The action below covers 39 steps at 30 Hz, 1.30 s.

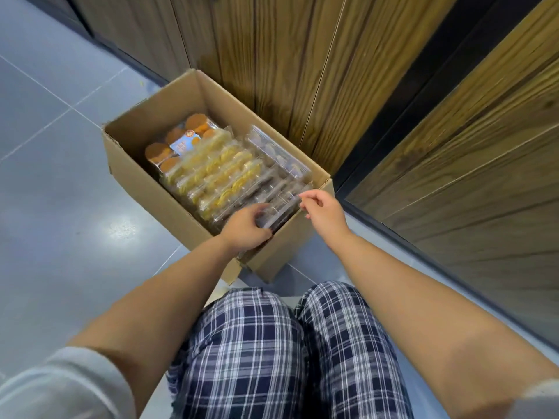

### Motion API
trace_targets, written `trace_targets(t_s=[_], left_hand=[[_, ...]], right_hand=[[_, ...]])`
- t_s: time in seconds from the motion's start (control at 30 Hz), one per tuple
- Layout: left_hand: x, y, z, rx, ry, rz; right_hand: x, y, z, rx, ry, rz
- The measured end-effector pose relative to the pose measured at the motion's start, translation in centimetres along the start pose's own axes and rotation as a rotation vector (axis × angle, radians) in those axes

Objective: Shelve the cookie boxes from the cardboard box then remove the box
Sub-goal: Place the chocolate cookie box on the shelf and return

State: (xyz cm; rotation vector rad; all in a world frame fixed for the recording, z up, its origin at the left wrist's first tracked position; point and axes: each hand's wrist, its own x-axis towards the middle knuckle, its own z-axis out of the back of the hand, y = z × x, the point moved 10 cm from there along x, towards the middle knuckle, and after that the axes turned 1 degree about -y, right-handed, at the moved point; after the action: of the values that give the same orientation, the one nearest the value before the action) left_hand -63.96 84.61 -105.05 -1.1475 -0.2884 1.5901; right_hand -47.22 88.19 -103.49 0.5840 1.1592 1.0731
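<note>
now left hand (243, 229) fingers (260, 210) clasp the nearest cookie box (284, 204).

Cardboard box (136, 179) on the grey floor (60, 152), hard against wood panels (287, 71), packed with clear cookie packs (220, 173). Left hand (245, 228) grips the dark pack (279, 205) at the near end. Right hand (322, 207) is at that pack's other corner, fingers curled; contact unclear. Plaid knees (257, 343) below.

Tiled floor (54, 164) and wooden panels (272, 55)
Grey tiles are catching glare at left; the panels are standing far and right, a black strip (423, 86) dividing them.
</note>
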Motion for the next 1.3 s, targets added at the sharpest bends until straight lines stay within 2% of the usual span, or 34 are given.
trace_targets(t_s=[0.07,0.17,0.27,0.4,0.5,0.57,0.63,0.7,0.77,0.83,0.9,0.97,1.07,1.2,1.3], left_hand=[[-0.4,-0.9,2.0,-0.061,-0.062,-0.013],[-1.2,-2.8,5.1,-0.158,-0.065,-0.019],[-2.4,-4.3,8.4,-0.338,-0.077,-0.015],[-4.4,-5.4,12.1,-0.512,-0.076,-0.084],[-5.0,-4.7,14.1,-0.674,-0.069,-0.153],[-5.1,-3.7,14.5,-0.793,-0.059,-0.212],[-5.0,-2.8,13.8,-0.941,-0.015,-0.228],[-4.6,-1.8,13.1,-1.054,0.022,-0.198],[-3.9,-0.3,13.5,-0.99,-0.027,-0.131],[-3.5,0.8,15.2,-0.895,-0.15,-0.018],[-4.6,0.7,18.5,-0.788,-0.383,0.079],[-5.9,-1.8,20.9,-0.648,-0.456,0.079],[-7.9,-8.0,22.4,-0.441,-0.333,0.01],[-11.6,-18.1,21.2,-0.175,-0.081,-0.097],[-15.4,-23.7,22.0,-0.13,-0.078,-0.1]], right_hand=[[0.0,0.7,0.6,0.05,-0.029,0.015],[0.3,2.1,1.7,0.115,-0.119,0.048],[0.8,2.2,1.7,0.142,-0.17,-0.019],[0.9,3.5,0.7,0.139,-0.128,0.009],[1.5,3.4,0.3,0.211,-0.134,-0.064],[1.9,3.0,-1.2,0.373,-0.062,-0.143],[1.4,2.9,-4.0,0.501,0.1,-0.251],[1.1,2.9,-5.4,0.478,0.159,-0.282],[1.4,4.1,-4.8,0.368,0.122,-0.187],[2.2,5.2,-3.4,0.24,0.093,-0.09],[1.6,7.3,-2.2,0.078,0.139,-0.026],[0.5,9.6,-1.2,-0.098,0.203,0.007],[-1.9,14.0,0.3,-0.354,0.288,0.069],[-7.5,22.1,2.5,-0.646,0.402,0.166],[-12.7,26.7,5.5,-0.752,0.444,0.155]])
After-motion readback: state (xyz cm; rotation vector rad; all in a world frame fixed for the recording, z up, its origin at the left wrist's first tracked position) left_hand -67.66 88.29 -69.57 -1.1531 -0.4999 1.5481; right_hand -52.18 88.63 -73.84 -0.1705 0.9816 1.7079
